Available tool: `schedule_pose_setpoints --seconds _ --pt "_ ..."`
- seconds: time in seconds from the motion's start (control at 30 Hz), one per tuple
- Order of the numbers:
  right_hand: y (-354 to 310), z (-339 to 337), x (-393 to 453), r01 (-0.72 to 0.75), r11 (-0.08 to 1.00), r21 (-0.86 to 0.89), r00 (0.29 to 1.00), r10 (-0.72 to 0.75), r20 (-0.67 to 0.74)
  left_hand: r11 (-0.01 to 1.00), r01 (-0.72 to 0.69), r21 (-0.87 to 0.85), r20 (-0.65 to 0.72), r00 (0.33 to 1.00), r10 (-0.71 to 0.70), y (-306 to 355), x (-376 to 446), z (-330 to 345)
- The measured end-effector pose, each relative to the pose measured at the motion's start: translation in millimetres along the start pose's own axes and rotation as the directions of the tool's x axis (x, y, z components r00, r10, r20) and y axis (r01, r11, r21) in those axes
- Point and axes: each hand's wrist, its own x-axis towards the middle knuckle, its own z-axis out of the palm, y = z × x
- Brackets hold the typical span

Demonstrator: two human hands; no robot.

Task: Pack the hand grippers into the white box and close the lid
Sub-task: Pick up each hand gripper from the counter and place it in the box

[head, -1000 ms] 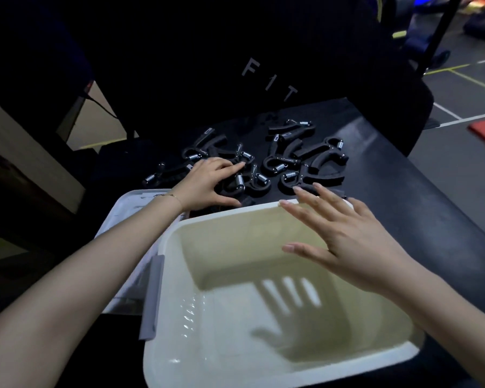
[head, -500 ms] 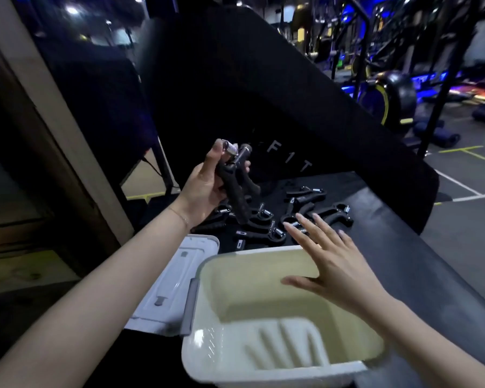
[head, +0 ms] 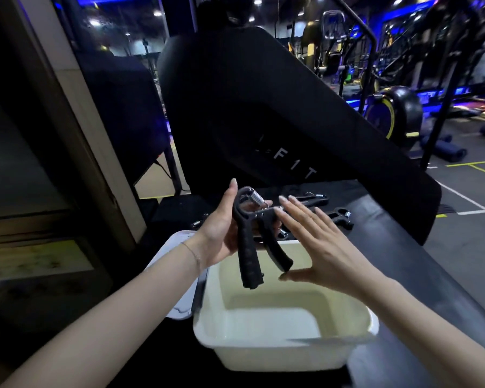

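A: Nearest?
B: The box [head: 284, 326], open and empty, on the table [head: 420, 317]; its lid [head: 177, 264] lies just left.
A: Hands?
B: Above it, the left hand [head: 221, 233] clasps a gripper [head: 252, 239], handles pointing down. The right hand [head: 317, 245] is spread flat, thumb near one handle.
A: Beyond?
B: More grippers [head: 333, 211] lie on the table.

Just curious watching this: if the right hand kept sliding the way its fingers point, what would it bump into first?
Probably the black hand gripper that the left hand holds up over the white box. The right hand is open, fingertips already near its top; depth is hard to judge.
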Motion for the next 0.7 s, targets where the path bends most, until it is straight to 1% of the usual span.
schedule_pose_setpoints --seconds 0.1,0.17,0.3,0.4,0.53,0.57,0.63,0.7 --pt "-3 7 -5 0.007 1.0 0.014 0.995 -0.008 0.096 0.997 0.05 0.051 -0.015 0.999 -0.05 -12 -3 -3" --pt "-5 11 -7 0.004 1.0 0.02 0.991 -0.007 0.133 0.995 0.077 0.064 -0.024 0.997 -0.075 -19 -3 -5" --pt "-10 16 -7 0.02 1.0 0.001 0.983 -0.02 0.181 0.988 0.131 0.079 -0.029 0.991 -0.129 -28 1 -9" --pt "-11 16 -5 -0.009 1.0 0.006 0.987 0.008 0.163 0.987 0.132 0.096 -0.021 0.991 -0.13 -28 5 -11" --pt "-11 9 0 -0.064 0.996 0.063 0.99 0.055 0.131 0.984 0.098 0.146 -0.021 0.995 -0.096 -19 10 -14" --pt "-10 8 2 -0.073 0.993 0.097 0.988 0.059 0.145 0.981 0.084 0.177 -0.026 0.996 -0.081 -17 11 -15" --pt "-9 6 3 -0.097 0.981 0.166 0.978 0.063 0.2 0.961 0.017 0.277 -0.068 0.998 0.002 -13 13 -19" --pt "-7 7 3 -0.1 0.983 0.155 0.97 0.061 0.236 0.903 -0.082 0.422 -0.11 0.984 0.141 -7 15 -26"
